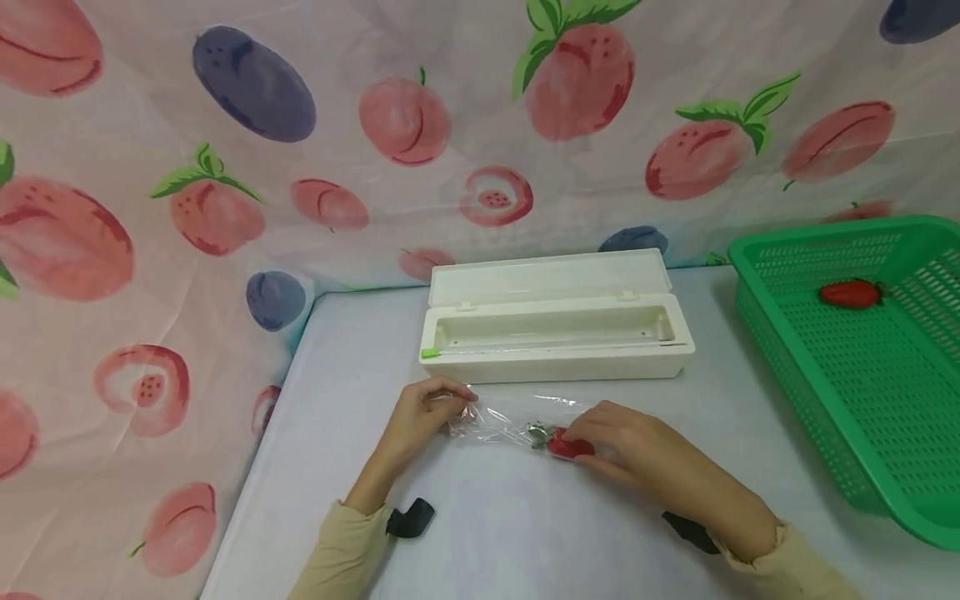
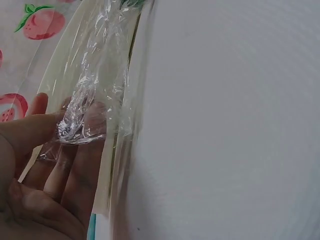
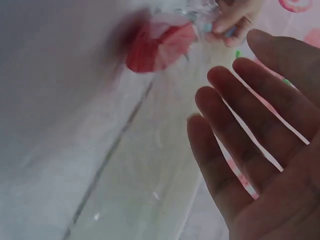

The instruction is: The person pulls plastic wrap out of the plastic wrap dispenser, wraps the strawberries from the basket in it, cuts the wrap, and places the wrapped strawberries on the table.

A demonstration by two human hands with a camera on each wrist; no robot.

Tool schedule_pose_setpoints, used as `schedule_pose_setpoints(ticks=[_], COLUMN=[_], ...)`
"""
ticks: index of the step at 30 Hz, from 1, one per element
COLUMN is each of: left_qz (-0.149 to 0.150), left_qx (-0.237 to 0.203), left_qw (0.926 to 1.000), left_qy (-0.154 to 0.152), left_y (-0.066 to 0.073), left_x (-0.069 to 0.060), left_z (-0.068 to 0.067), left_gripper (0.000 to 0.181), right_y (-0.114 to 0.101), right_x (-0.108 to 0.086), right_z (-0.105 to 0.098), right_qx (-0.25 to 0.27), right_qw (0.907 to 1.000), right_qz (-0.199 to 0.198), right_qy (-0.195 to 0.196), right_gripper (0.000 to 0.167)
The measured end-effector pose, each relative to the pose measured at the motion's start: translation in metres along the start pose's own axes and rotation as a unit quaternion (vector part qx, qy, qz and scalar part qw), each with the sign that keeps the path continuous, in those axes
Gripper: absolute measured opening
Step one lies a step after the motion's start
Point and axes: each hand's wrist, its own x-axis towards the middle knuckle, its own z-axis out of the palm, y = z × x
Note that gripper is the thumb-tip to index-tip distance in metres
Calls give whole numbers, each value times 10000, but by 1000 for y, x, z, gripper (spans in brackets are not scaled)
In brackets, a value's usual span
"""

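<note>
A red strawberry [image 1: 568, 445] with a green leafy top lies beneath or within clear plastic film [image 1: 504, 423] on the table. My left hand [image 1: 422, 418] pinches the film's left end between thumb and fingers; crumpled film [image 2: 92, 107] crosses those fingers in the left wrist view. My right hand [image 1: 648, 454] is at the strawberry's right side, fingertips over it in the head view. In the right wrist view, the right hand [image 3: 265, 130] has extended, slightly spread fingers, apart from the red strawberry [image 3: 157, 49]. Whether it touches the film is unclear.
Behind the film stands a white lidded box [image 1: 558, 367], lid up, with a green-tipped strip along its front. A green basket [image 1: 813, 408] at the right holds another red strawberry [image 1: 851, 293]. A fruit-patterned cloth [image 1: 450, 200] hangs behind and at the left.
</note>
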Motion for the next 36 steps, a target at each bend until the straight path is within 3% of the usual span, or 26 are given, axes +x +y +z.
schedule_pose_setpoints(ticks=[5, 10, 17, 22, 29, 36], left_qz=[140, 356, 529, 487, 348, 251], left_qx=[-181, -348, -323, -267, -15, 60], left_qw=[9997, 9987, 9980, 9984, 9993, 9994], left_qy=[-1, -90, -129, -81, 134, 214], left_y=[2, 1, 2, 4, 5, 4], left_x=[-1, 0, 1, 0, 1, 1], left_z=[1, 1, 2, 3, 4, 3], left_gripper=[14, 15, 14, 14, 14, 14], right_y=[1, 2, 6, 9, 14, 14], right_x=[3, 5, 8, 10, 11, 10], right_z=[8, 15, 23, 24, 26, 23], right_qx=[-364, -677, -1088, -1187, -1139, -591], right_qw=[9988, 9970, 9939, 9926, 9930, 9979], right_qz=[198, 287, -42, -147, -101, 99], right_qy=[-243, -237, 153, 222, 285, 260], right_gripper=[35, 42, 31, 27, 26, 23])
